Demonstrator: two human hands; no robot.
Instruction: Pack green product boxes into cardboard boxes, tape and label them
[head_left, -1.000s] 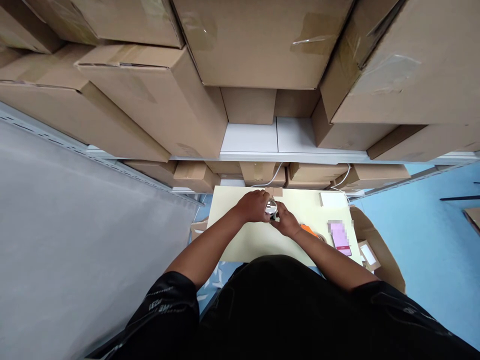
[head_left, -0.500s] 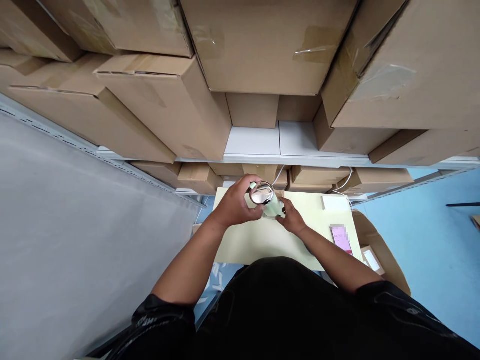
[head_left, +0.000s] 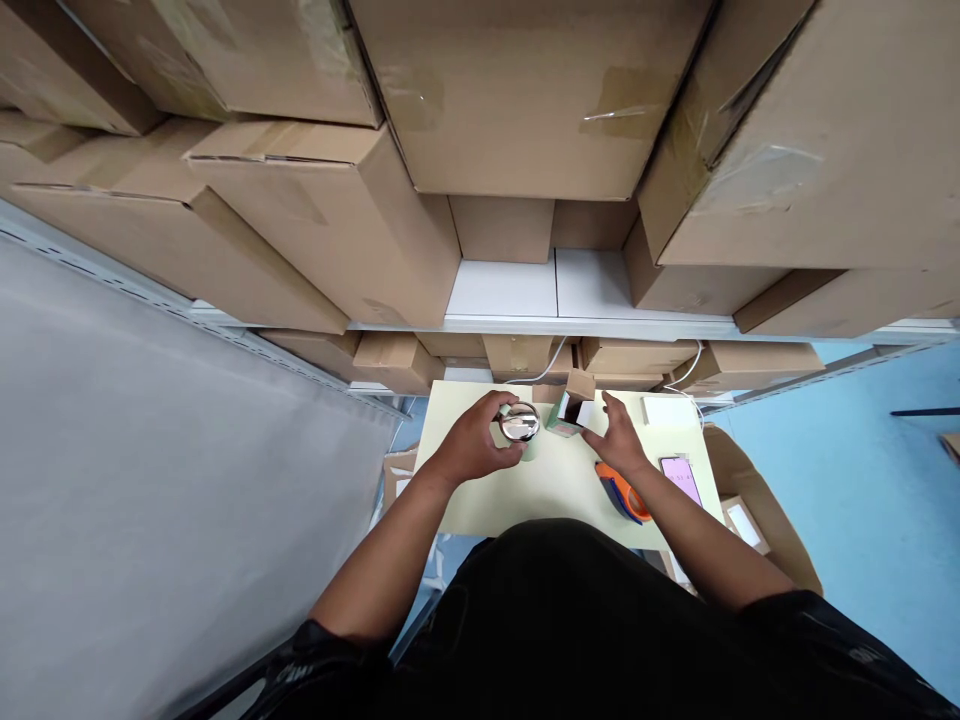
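My left hand [head_left: 480, 435] is closed around the side of a round container with a shiny, mirror-like metal end [head_left: 519, 421] facing up. Its lower body is mostly hidden by the hand and the viewing angle. To its right stands a small green and brown carton [head_left: 571, 405] with its top flaps open. My right hand [head_left: 619, 437] is beside that carton, thumb and fingers apart. The thumb tip lies close to the carton's right side; I cannot tell whether it touches. Both hands are over the pale yellow table [head_left: 517, 500].
An orange and blue tape dispenser [head_left: 624, 492] lies by my right forearm, with a phone [head_left: 681, 478] and a white box [head_left: 669, 410] farther right. Shelves of cardboard boxes [head_left: 525, 100] overhang the table's back. A large open carton [head_left: 780, 510] stands at the right edge.
The container and the green carton, close together between my hands before, are now apart. My left hand has lowered with the container; my right hand has moved right and its fingers have spread.
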